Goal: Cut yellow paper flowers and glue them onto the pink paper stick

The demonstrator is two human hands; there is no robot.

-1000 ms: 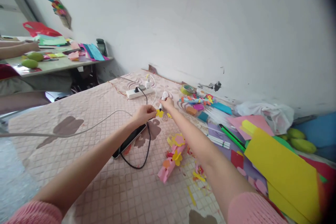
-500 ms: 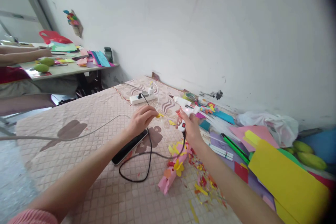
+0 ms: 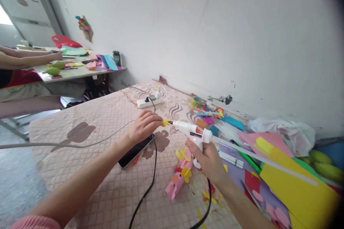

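My right hand (image 3: 211, 161) is wrapped round the grip of a white hot glue gun (image 3: 189, 128), its small red light lit and a long glue stick (image 3: 263, 159) sticking out of the back. The dark nozzle points left and meets a yellow paper flower (image 3: 166, 122); whether it touches is too small to tell. That flower is pinched in the fingertips of my left hand (image 3: 147, 126). Below the gun lies a pink paper roll (image 3: 174, 188) with yellow and orange paper flowers on it. A black phone (image 3: 135, 154) rests under my left wrist.
A white power strip (image 3: 149, 103) stands at the back, and a black cord (image 3: 150, 189) crosses the cloth. Coloured paper (image 3: 298, 189), white sticks (image 3: 231, 159), scissors (image 3: 254, 196) and tape (image 3: 197, 101) crowd the right side. Another person's arms (image 3: 32, 59) reach over a second table.
My right hand has turned the glue gun so its nozzle points left at the yellow flower in my left hand. The black cord has shifted with it, and the view has moved slightly.
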